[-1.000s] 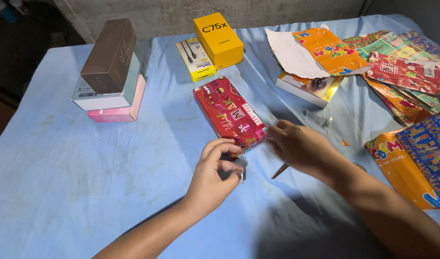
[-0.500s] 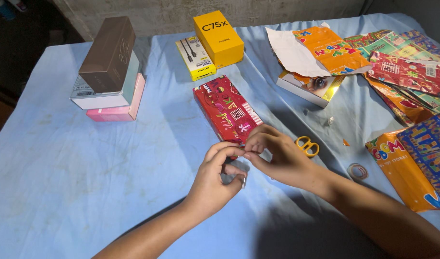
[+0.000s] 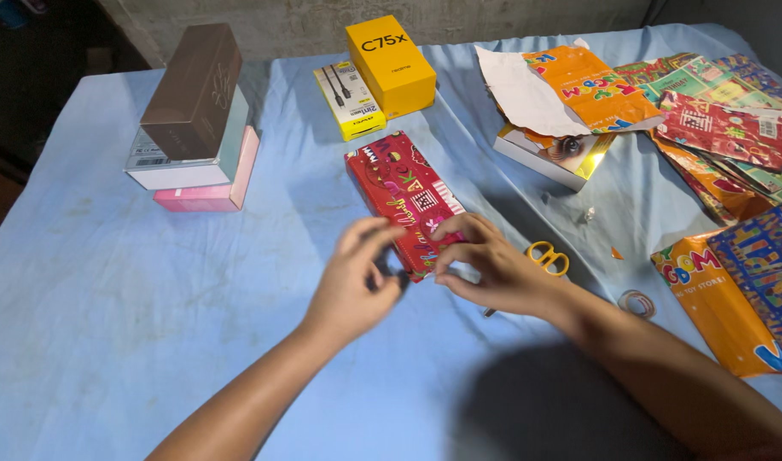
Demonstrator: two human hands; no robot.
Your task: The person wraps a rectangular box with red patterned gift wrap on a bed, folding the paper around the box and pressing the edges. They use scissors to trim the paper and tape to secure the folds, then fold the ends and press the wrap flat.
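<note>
The red wrapped box (image 3: 405, 201) lies flat on the blue cloth (image 3: 109, 299), near the middle of the table, with its near end pointing at the person. Both hands are at that near end. The right hand (image 3: 485, 265) rests its fingertips on the corner of the box and presses the paper down; its fingers are bent close together and hold nothing that I can see. The left hand (image 3: 357, 277) is just beside the same end, a bit blurry. Its fingers curl around something small and dark, but I cannot tell what it is.

Half a second ago the two hands were pinched together a little below the box, as if sharing a tiny bit of something. Now they have come apart and moved up onto the box. So it looks like a small piece is being stuck on the end flap, and the wrapping at this end seems nearly done.

Just to the right of the right hand lie the yellow scissors (image 3: 548, 258). Farther right is a tape roll (image 3: 636, 303). Sheets of gift paper (image 3: 723, 128) pile up at the far right. Behind the box stand a yellow box (image 3: 391, 64) and a stack of boxes (image 3: 194, 128) to the left
</note>
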